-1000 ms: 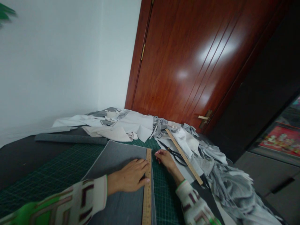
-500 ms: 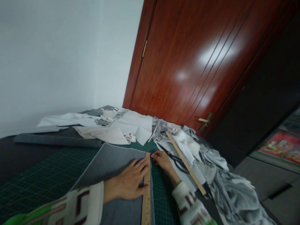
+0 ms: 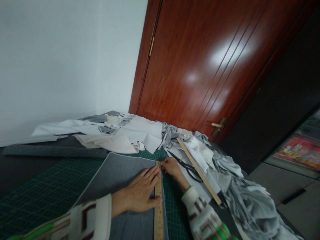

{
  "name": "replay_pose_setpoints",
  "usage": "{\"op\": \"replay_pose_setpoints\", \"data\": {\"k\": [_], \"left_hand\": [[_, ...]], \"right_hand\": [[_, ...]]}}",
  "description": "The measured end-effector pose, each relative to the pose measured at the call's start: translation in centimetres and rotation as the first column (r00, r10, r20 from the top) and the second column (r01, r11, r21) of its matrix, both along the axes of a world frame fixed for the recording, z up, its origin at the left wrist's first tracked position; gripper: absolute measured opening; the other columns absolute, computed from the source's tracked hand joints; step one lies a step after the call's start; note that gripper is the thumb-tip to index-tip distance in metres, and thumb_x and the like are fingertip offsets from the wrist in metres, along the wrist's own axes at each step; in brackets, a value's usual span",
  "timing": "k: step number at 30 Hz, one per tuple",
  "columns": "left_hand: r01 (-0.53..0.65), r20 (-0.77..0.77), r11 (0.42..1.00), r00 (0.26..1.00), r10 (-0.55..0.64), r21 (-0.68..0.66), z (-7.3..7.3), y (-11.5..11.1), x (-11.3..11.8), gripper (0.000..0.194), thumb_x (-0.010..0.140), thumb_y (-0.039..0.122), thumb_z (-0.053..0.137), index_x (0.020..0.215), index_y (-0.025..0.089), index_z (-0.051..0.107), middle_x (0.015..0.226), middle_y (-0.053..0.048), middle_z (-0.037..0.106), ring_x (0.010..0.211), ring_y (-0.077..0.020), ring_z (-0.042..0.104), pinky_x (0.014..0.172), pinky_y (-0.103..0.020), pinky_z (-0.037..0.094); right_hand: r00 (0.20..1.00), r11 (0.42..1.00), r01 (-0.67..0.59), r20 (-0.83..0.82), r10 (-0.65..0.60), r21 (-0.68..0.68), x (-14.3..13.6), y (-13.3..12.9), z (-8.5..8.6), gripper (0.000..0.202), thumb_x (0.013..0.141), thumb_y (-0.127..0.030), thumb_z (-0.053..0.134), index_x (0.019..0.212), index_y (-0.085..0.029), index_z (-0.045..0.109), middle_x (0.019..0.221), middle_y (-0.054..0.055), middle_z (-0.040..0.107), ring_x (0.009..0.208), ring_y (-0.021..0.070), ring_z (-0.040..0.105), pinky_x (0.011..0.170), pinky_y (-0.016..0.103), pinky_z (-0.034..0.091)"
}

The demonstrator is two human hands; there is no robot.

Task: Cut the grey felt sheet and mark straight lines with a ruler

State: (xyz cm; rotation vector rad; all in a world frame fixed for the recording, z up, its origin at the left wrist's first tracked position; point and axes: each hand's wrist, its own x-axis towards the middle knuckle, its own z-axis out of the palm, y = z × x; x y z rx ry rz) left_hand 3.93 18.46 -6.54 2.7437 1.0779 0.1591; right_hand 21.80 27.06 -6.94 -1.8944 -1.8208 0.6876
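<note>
A grey fabric piece (image 3: 117, 173) lies on the green gridded cutting mat (image 3: 72, 176). Along its right edge runs a wooden ruler (image 3: 158, 220). My left hand (image 3: 140, 192) lies flat with fingers spread, fingertips and thumb pressing on the ruler and palm on the fabric. At the ruler's far end, my right hand (image 3: 172, 168) has its fingers pinched together beside the fabric edge; whatever is between them is too small to make out. Black scissors (image 3: 186, 165) lie to the right of my right hand, beside a second wooden ruler (image 3: 200, 171).
White and beige fabric pieces (image 3: 140, 131) are spread along the back of the table. Crumpled grey cloth (image 3: 252, 203) is heaped at the right. A dark fabric strip (image 3: 55, 150) lies at the left. Behind stand a white wall and a brown door (image 3: 195, 63).
The view has shifted slightly. My left hand stays flat on the ruler, and my right hand's fingers remain pinched, now a little closer to the ruler's far end.
</note>
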Motion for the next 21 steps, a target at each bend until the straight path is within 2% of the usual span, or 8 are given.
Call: {"op": "replay_pose_setpoints", "data": {"k": [4, 6, 21], "left_hand": [[-0.008, -0.014, 1.000, 1.000, 0.008, 0.003, 0.1, -0.1, 0.1, 0.082, 0.095, 0.063, 0.030, 0.151, 0.005, 0.018, 0.159, -0.019, 0.010, 0.148, -0.0290, 0.008, 0.120, -0.049, 0.015], [-0.017, -0.028, 1.000, 0.999, 0.017, 0.001, 0.1, -0.1, 0.1, 0.081, 0.095, 0.062, 0.028, 0.151, 0.005, 0.017, 0.159, -0.019, 0.009, 0.148, -0.0285, 0.007, 0.120, -0.048, 0.014], [-0.020, -0.048, 1.000, 0.999, 0.019, -0.010, 0.5, -0.3, 0.1, 0.082, 0.095, 0.062, 0.028, 0.151, 0.003, 0.017, 0.159, -0.020, 0.009, 0.148, -0.0285, 0.006, 0.120, -0.047, 0.013]], "right_hand": [[0.995, 0.998, 0.011, 0.095, -0.017, 0.063, -0.4, -0.7, 0.6, 0.026, 0.093, -0.035, 0.059, 0.079, -0.015, 0.065, 0.081, 0.000, 0.070, 0.080, 0.0147, 0.067, 0.080, 0.036, 0.054], [0.991, 0.997, 0.008, 0.131, -0.018, 0.077, -0.5, -1.1, 0.8, 0.025, 0.093, -0.035, 0.059, 0.080, -0.015, 0.066, 0.084, 0.001, 0.071, 0.084, 0.0158, 0.067, 0.085, 0.038, 0.052], [0.960, 0.998, -0.049, 0.279, 0.035, 0.046, -0.9, -3.3, 2.5, 0.024, 0.093, -0.033, 0.059, 0.080, -0.014, 0.066, 0.084, 0.002, 0.071, 0.083, 0.0159, 0.067, 0.082, 0.036, 0.053]]}}
